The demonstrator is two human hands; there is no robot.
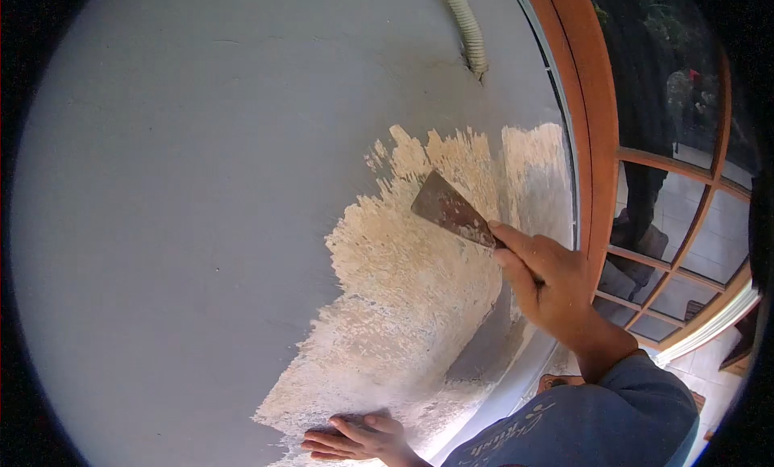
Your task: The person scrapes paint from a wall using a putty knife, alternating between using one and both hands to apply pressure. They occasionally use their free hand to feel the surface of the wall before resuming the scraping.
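My right hand (548,278) grips a putty knife (453,211) by its handle, most of which my fingers hide. The broad metal blade is stained with rust-brown and pale flecks, and its edge points up and left over the scraped area. Bare, cream-coloured patch (403,298) shows on the grey painted wall (177,209), with ragged paint edges along its left and top. Lower down, my left hand (359,440) lies flat with fingers stretched out at the bottom of that patch.
A ribbed conduit (465,32) comes down the wall above the patch. On the right stands a wooden frame (592,112) with glass panes (665,209). A strip of grey paint (481,342) remains within the scraped area. Light floor tiles (701,370) show at lower right.
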